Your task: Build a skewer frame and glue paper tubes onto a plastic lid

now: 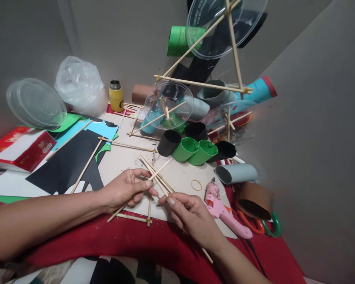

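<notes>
My left fingers (144, 185) pinch a stick (162, 168); my right fingers (177, 206) pinch sticks (162, 188), how many I cannot tell. The upper lid (207, 23) is cut off.

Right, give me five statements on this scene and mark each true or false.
1. The left hand and right hand hold thin pale wooden sticks. True.
2. The pink plastic glue gun lies left of the left hand. False: it lies right of the right hand.
3. A thin yellowish loop lies on the flat pale board. True.
4. The yellow cylindrical bottle lies on its side. False: it stands upright.
5. Two bright green paper tubes sit side by side. True.
</notes>
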A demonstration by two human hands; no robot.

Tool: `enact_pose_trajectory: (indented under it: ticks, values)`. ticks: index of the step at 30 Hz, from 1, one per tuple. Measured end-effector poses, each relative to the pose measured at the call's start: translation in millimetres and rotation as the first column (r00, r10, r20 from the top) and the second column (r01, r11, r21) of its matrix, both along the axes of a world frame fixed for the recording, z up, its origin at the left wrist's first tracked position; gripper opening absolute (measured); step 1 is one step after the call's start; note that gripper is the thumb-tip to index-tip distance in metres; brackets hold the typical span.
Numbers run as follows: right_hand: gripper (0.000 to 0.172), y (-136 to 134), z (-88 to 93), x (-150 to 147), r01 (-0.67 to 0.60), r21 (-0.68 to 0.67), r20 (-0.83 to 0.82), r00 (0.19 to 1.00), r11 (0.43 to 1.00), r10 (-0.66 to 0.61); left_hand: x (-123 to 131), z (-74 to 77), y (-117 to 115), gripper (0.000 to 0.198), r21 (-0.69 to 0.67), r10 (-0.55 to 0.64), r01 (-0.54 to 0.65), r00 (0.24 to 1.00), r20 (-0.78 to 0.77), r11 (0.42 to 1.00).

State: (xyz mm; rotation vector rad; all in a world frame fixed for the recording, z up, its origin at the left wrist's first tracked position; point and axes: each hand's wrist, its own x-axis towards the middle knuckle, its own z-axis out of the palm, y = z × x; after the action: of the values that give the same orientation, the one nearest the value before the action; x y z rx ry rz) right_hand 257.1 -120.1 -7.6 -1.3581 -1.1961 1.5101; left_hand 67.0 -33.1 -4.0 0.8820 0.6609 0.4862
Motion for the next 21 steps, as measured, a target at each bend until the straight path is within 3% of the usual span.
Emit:
enact_pose_trajectory:
  ticks: [11, 21]
  values:
    - [0.047, -0.5, 7.1, 4.6, 0.013, -0.005, 0.028, 1.0, 1.0, -0.013, -0.3, 3.3, 0.4, 0.043, -0.037, 0.01, -0.01, 1.0, 0.012, 0.999]
    - [0.052, -1.0, 5.8, 4.5, 0.007, -0.054, 0.044, 0.999, 0.999, -0.005, 1.9, 3.8, 2.0, 0.03, 0.013, 0.088, -0.088, 0.996, 0.017, 0.996]
